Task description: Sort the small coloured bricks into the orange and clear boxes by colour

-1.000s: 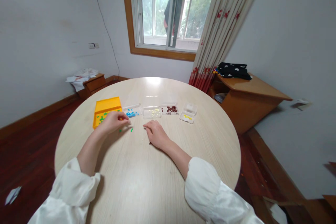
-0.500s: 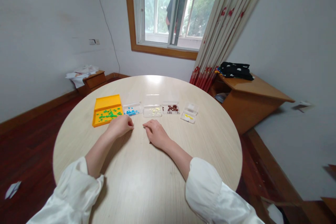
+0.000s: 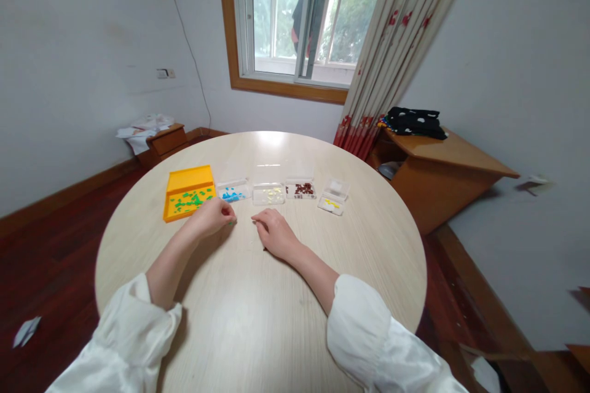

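Filling the lower middle of the frame, the round worktop carries an open yellow box at centre left. Near frame centre, the left hand has thumb and forefinger pinched together; the right hand has its fingertips bunched; anything gripped is too small to tell. Green pieces inside the box look light, probably stiff, best nipped by their edges.

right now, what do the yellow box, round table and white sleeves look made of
Yellow box: probably smooth plastic, evenly coloured and thin-walled. Round table: perhaps glossy wood-grain laminate, given its pale streaks and bright highlight. White sleeves: likely satiny cloth, judging by sheen and soft folds.
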Motion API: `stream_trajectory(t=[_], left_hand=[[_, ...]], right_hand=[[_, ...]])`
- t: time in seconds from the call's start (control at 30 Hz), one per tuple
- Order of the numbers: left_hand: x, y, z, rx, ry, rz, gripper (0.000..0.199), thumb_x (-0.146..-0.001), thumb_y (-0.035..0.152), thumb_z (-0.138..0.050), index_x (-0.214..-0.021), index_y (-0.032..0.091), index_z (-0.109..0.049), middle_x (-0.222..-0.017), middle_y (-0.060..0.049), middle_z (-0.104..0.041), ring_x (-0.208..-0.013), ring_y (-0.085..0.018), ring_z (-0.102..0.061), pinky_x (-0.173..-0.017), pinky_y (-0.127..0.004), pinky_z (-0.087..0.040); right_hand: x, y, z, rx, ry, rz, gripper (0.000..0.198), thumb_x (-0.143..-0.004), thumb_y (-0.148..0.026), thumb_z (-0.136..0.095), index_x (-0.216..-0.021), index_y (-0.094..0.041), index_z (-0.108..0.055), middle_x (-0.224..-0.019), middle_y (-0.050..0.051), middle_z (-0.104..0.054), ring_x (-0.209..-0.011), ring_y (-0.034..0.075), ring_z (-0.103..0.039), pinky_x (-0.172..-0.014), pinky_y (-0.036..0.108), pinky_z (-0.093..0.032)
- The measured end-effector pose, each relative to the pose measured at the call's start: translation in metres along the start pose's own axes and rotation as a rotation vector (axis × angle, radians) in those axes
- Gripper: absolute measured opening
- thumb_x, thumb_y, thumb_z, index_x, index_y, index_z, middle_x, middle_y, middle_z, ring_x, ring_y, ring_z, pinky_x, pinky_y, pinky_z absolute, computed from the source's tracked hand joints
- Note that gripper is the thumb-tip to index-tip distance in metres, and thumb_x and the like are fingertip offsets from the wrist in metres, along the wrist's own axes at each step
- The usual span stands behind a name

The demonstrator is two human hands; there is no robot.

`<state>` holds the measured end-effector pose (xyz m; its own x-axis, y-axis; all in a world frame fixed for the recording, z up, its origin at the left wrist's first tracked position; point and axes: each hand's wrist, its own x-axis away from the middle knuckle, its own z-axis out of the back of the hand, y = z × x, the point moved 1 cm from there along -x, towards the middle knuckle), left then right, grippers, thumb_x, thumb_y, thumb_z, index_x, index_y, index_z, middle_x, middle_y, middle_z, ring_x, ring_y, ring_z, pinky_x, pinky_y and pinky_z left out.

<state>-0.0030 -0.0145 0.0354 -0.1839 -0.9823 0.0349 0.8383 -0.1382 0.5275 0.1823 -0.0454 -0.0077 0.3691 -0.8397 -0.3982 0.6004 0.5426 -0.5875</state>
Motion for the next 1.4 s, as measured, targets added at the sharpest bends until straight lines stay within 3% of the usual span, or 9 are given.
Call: stream_trajectory(t=[0.1,0.3,0.5,0.63,0.7,0.83,0.93,1.23,1.4], left_hand=[[-0.001,-0.013,0.017,0.096,0.087,0.064,0.013,-0.063,0.028,-0.059,-0.060,0.018,-0.067,-0.054,-0.002,-0.063,-0.053,-0.017,-0.055,-0.051,-0.026,-0.036],[-0.006,-0.042,0.035,0.022,0.512,0.198,0.013,-0.069,0.027,-0.060,-0.068,0.016,-0.068,-0.074,-0.009,-0.070,-0.072,-0.024,-0.063,-0.065,-0.032,-0.044],[-0.013,-0.056,0.027,-0.066,0.613,0.253,0.021,-0.076,0.025,-0.052,-0.083,0.015,-0.070,-0.092,-0.011,-0.071,-0.089,-0.025,-0.064,-0.082,-0.033,-0.045],[-0.012,-0.054,0.026,-0.078,0.591,0.261,0.032,-0.076,0.027,-0.051,-0.100,0.013,-0.067,-0.095,-0.011,-0.071,-0.090,-0.024,-0.064,-0.081,-0.031,-0.045],[-0.008,-0.047,0.029,-0.061,0.548,0.236,0.032,-0.075,0.031,-0.053,-0.098,0.013,-0.067,-0.091,-0.010,-0.070,-0.083,-0.023,-0.063,-0.074,-0.029,-0.045],[0.001,-0.035,0.034,-0.027,0.219,0.149,0.028,-0.067,0.042,-0.061,-0.073,0.015,-0.067,-0.065,-0.003,-0.064,-0.062,-0.018,-0.058,-0.054,-0.025,-0.037],[0.005,-0.031,0.034,-0.028,0.013,0.108,0.029,-0.059,0.045,-0.064,-0.066,0.018,-0.065,-0.056,0.000,-0.059,-0.055,-0.016,-0.053,-0.050,-0.024,-0.032],[0.001,-0.036,0.023,-0.092,-0.182,0.055,0.010,-0.057,0.028,-0.058,-0.056,0.018,-0.058,-0.053,0.002,-0.055,-0.058,-0.015,-0.052,-0.055,-0.023,-0.033],[0.000,-0.034,0.024,-0.065,-0.079,0.051,0.011,-0.058,0.029,-0.057,-0.057,0.019,-0.060,-0.058,0.000,-0.060,-0.061,-0.017,-0.054,-0.058,-0.025,-0.036]], right_hand=[[0.000,0.000,0.001,-0.009,-0.002,-0.006,0.024,-0.084,-0.008,-0.048,-0.098,-0.013,-0.067,-0.095,0.010,-0.065,-0.094,0.018,-0.056,-0.088,0.034,-0.045],[0.001,-0.001,0.001,-0.018,-0.013,0.008,0.024,-0.085,-0.008,-0.048,-0.100,-0.011,-0.066,-0.095,0.011,-0.064,-0.094,0.018,-0.056,-0.088,0.033,-0.045],[0.002,-0.001,0.002,-0.010,0.011,0.034,0.023,-0.084,-0.007,-0.048,-0.098,-0.011,-0.066,-0.095,0.011,-0.065,-0.094,0.018,-0.056,-0.088,0.035,-0.045],[0.001,-0.001,0.006,-0.014,0.047,0.061,0.023,-0.083,-0.007,-0.048,-0.096,-0.012,-0.066,-0.095,0.011,-0.065,-0.093,0.019,-0.056,-0.086,0.034,-0.046],[0.001,0.000,0.010,-0.015,0.075,0.067,0.023,-0.082,-0.006,-0.047,-0.094,-0.012,-0.066,-0.093,0.011,-0.066,-0.092,0.019,-0.057,-0.085,0.034,-0.046],[-0.002,0.006,0.026,-0.021,0.129,0.028,0.023,-0.079,-0.004,-0.047,-0.088,-0.014,-0.066,-0.089,0.008,-0.066,-0.086,0.017,-0.058,-0.082,0.032,-0.045],[-0.003,0.012,0.037,-0.057,0.103,-0.038,0.023,-0.077,-0.004,-0.048,-0.084,-0.014,-0.067,-0.084,0.006,-0.066,-0.078,0.014,-0.057,-0.076,0.029,-0.045],[0.004,0.018,0.058,-0.469,-0.534,-0.301,0.018,-0.063,-0.015,-0.070,-0.081,-0.012,-0.067,-0.056,-0.004,-0.054,-0.052,0.007,-0.049,-0.051,0.020,-0.036],[0.004,0.020,0.064,-0.456,-0.647,-0.224,0.030,-0.054,-0.024,-0.079,-0.080,-0.012,-0.070,-0.061,-0.004,-0.055,-0.058,0.007,-0.047,-0.054,0.020,-0.035]])
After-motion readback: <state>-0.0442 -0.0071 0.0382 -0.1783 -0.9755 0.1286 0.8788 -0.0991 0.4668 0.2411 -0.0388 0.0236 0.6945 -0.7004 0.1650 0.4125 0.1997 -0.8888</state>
